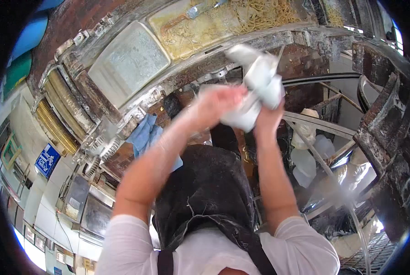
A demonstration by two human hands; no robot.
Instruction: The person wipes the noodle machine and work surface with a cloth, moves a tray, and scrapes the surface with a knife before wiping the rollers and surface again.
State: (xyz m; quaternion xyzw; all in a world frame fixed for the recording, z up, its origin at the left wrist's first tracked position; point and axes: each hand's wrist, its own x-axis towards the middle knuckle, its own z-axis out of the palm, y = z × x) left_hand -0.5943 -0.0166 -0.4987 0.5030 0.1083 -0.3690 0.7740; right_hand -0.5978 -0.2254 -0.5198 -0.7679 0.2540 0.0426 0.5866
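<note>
I see both hands raised above the black apron (209, 183), the left hand (221, 103) fisted shut on a bunched white cloth (262, 80) held just below the noodle tray (155, 22), the right hand (268, 115) pressed under it, fingers hidden, grip impossible to tell.

I work in a commercial food kitchen: cooked noodles (264, 16) and a spatula (200, 9) lie on the griddle (186, 34), a steel tray (129, 62) sits beside it, and grease-blackened metal framework (379, 133) surrounds the station.
</note>
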